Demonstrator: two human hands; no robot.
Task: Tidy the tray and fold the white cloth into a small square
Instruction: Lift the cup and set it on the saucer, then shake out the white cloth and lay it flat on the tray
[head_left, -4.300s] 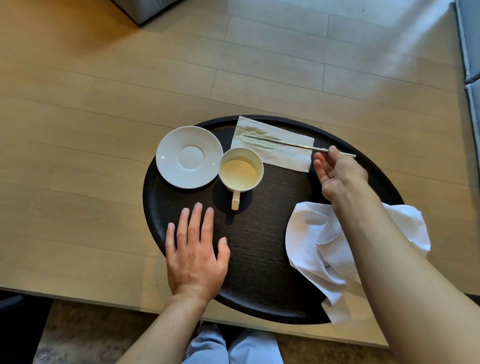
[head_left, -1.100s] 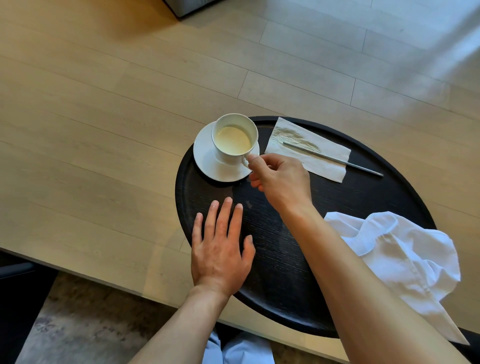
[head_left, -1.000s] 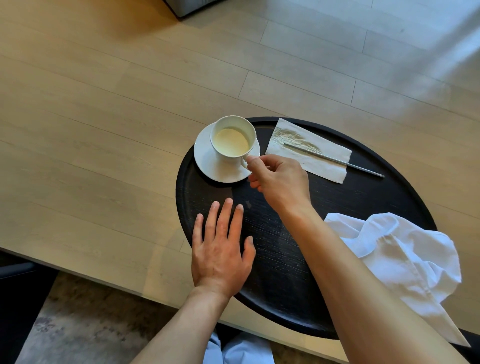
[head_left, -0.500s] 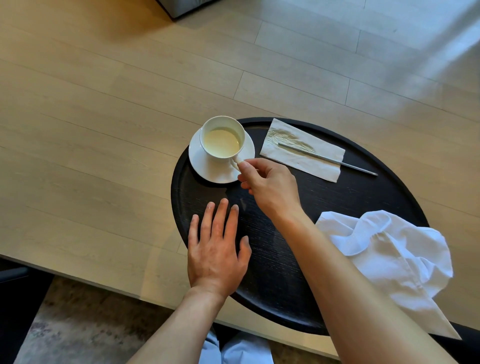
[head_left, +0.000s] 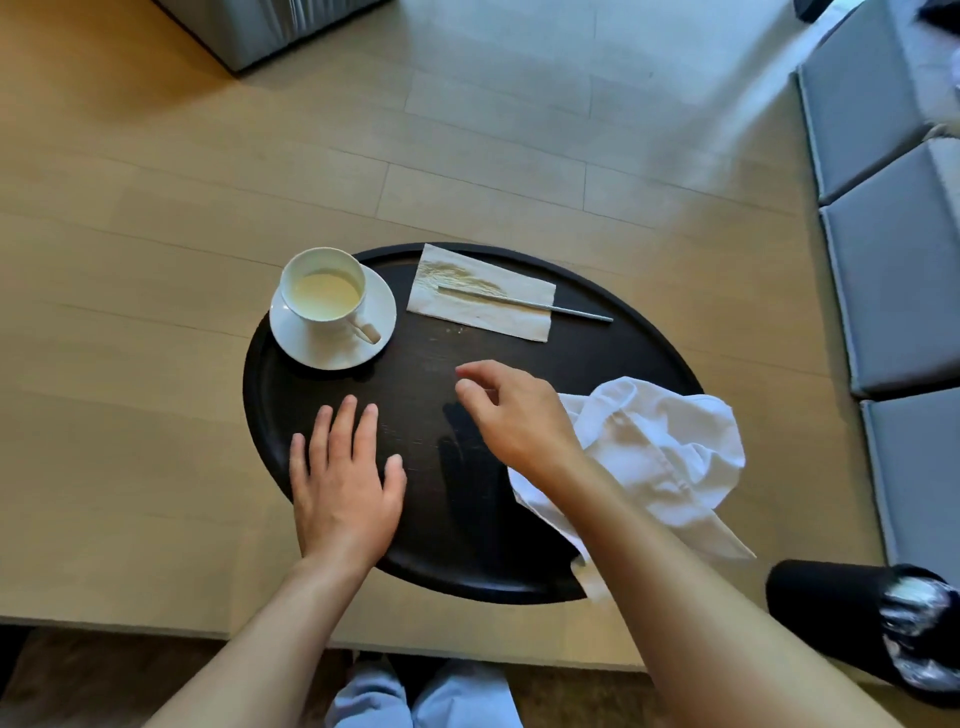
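A round black tray (head_left: 467, 545) lies on a pale wooden table. At its far left a white cup (head_left: 323, 291) of pale liquid stands on a white saucer (head_left: 382, 317). A stained paper napkin (head_left: 480, 301) with a thin metal stick (head_left: 576, 310) across it lies at the far side. The crumpled white cloth (head_left: 660, 447) spills over the tray's right rim. My left hand (head_left: 343, 483) rests flat on the near left of the tray. My right hand (head_left: 511, 415) hovers over the tray's middle, fingers loosely curled, holding nothing, beside the cloth.
The wooden table (head_left: 130, 364) reaches far to the left and behind the tray. Grey cushions (head_left: 893, 270) line the right side. A black object (head_left: 862, 618) with a shiny end sits at the near right. My legs (head_left: 421, 696) show under the table's front edge.
My right hand set the cup on the saucer, let go of its handle and drew back to the right toward the cloth. My left hand has stayed flat on the tray.
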